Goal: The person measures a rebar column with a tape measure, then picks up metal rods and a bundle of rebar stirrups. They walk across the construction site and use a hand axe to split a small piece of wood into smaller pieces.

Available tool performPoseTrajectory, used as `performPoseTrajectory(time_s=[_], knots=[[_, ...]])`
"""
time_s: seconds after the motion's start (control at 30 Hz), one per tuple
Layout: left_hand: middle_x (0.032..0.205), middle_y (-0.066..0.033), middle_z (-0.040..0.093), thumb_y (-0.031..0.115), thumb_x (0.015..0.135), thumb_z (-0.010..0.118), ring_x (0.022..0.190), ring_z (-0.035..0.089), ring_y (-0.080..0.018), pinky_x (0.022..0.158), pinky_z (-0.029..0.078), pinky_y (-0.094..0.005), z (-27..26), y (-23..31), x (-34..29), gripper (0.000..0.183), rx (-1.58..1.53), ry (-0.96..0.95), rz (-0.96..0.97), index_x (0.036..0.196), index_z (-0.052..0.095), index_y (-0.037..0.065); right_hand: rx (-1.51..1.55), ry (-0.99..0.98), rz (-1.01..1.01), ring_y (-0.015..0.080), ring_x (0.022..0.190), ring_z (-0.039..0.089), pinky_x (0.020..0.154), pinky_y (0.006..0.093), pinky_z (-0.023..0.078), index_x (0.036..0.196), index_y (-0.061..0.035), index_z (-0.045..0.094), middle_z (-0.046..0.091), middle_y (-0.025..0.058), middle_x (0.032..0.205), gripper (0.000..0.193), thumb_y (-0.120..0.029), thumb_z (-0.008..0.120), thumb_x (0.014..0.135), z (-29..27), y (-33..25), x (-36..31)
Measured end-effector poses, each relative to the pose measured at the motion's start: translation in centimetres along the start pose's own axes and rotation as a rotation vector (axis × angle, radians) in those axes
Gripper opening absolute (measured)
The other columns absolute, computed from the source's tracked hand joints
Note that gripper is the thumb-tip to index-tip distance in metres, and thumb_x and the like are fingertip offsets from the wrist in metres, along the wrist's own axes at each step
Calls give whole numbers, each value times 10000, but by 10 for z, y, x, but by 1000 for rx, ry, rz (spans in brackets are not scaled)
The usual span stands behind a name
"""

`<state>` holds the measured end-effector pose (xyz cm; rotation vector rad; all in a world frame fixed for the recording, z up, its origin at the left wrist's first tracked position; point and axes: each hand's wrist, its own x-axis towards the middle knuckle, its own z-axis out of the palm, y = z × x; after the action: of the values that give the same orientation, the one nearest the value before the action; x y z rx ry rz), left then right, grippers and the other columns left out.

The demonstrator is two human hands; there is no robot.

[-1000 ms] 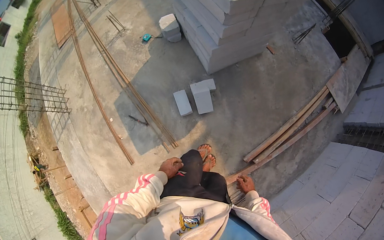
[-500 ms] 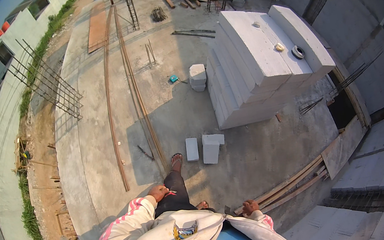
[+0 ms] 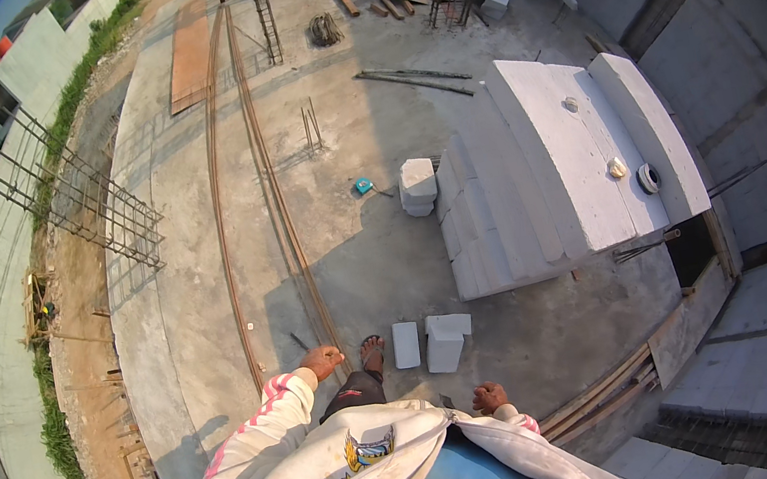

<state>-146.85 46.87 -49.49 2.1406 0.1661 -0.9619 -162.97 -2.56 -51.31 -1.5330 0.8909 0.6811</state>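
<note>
Low in front of me, my left hand [image 3: 322, 359] hangs past its white and pink cuff with the fingers curled in. Whatever it may hold is too small to make out. My right hand [image 3: 489, 397] is closed beside the jacket hem, and a small dark flat piece [image 3: 446, 399] shows just left of it. Whether the hand grips that piece is unclear. Two loose white blocks, an upright one [image 3: 405, 345] and a chipped one [image 3: 447, 342], lie on the concrete ahead of my sandalled foot [image 3: 372, 354].
A tall stack of white blocks [image 3: 500, 210] stands at the right, with a tape roll [image 3: 647, 179] on top. Nearby are a short block pile [image 3: 417, 185] and a teal tape measure [image 3: 363, 185]. Long rods [image 3: 259, 149] cross the slab; planks [image 3: 602, 391] lie at lower right.
My view has shifted, so the block stack and loose blocks sit lower and further right. My left hand has swung forward from the thigh. The rear foot has gone out of sight.
</note>
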Motion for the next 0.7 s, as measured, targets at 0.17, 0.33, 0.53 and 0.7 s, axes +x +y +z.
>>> performPoseTrajectory(time_s=[0.17, 0.33, 0.53, 0.7], knots=[[985, -78, 730, 336, 946, 691, 885, 673, -176, 809, 530, -331, -115, 41, 57, 345, -154, 238, 56, 1125, 717, 42, -8, 12, -68, 169, 593, 645, 438, 285, 415, 943, -64, 667, 637, 49, 719, 154, -212, 625, 944, 4, -93, 32], [1139, -139, 739, 323, 959, 686, 959, 727, -206, 889, 559, -324, -156, 55, 70, 438, -360, 373, 38, 1255, 679, 0, -103, -41, -96, 134, 562, 590, 449, 275, 386, 859, -92, 638, 605, 20, 695, 239, -306, 662, 961, -2, -152, 65], [872, -88, 731, 370, 929, 705, 805, 678, -206, 779, 536, -360, -102, 14, 66, 361, -190, 115, -74, 995, 739, 16, -368, -53, -150, 175, 552, 588, 480, 349, 442, 1065, -77, 708, 659, 62, 743, 426, -487, 638, 972, 2, -168, 143], [934, -96, 737, 352, 939, 702, 830, 686, -191, 773, 541, -335, -88, 17, 78, 379, -44, -196, -194, 1112, 713, 14, -522, -65, -251, 259, 659, 682, 609, 423, 542, 1145, -87, 723, 727, 121, 841, 379, -397, 623, 949, 1, -172, 267]])
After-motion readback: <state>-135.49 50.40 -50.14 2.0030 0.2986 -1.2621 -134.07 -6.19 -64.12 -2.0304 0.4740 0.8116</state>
